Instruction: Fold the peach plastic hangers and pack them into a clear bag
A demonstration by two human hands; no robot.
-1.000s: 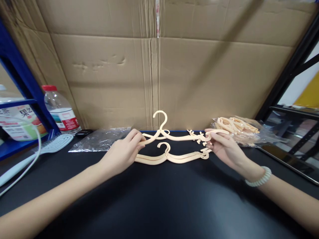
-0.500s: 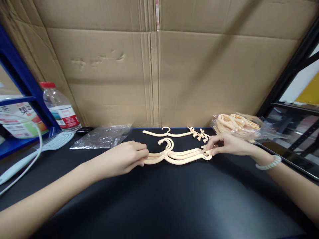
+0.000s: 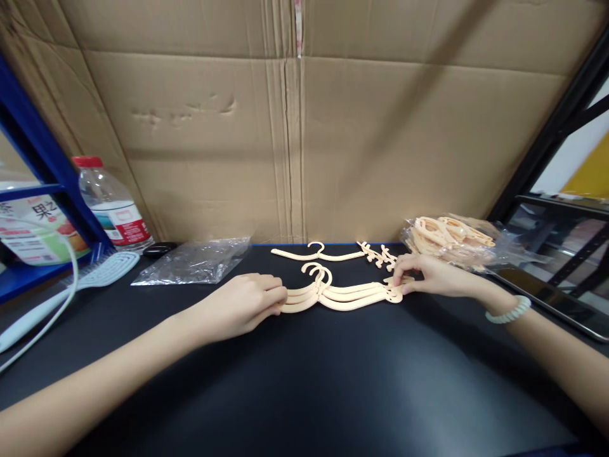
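Several cream-coloured clothes hangers [image 3: 354, 298] lie overlapped on the black table, their hooks fanned toward the back. My left hand [image 3: 254, 301] is closed round their left ends, which its fingers hide. At the right ends, my right hand [image 3: 416, 276] pinches the tips between thumb and fingers; a pale hair-tie-like band circles that wrist. Behind the overlapped ones lies a single cream hanger [image 3: 342, 258]. Small cream branched pieces [image 3: 378, 255] sit at its right end, just left of my right hand.
A clear plastic bag holding more cream hangers [image 3: 447, 238] is at the back right, beside a dark glossy tablet-like panel [image 3: 547, 304]. On the left are a flat clear bag [image 3: 195, 260], a hairbrush [image 3: 104, 270], a bottle [image 3: 114, 209] and a blue shelf [image 3: 52, 133]. Cardboard [image 3: 214, 158] stands behind.
The hangers have shifted against one another, with their hooks and arms now spread a little more evenly. Both hands keep hold of the ends, the left having moved slightly right.
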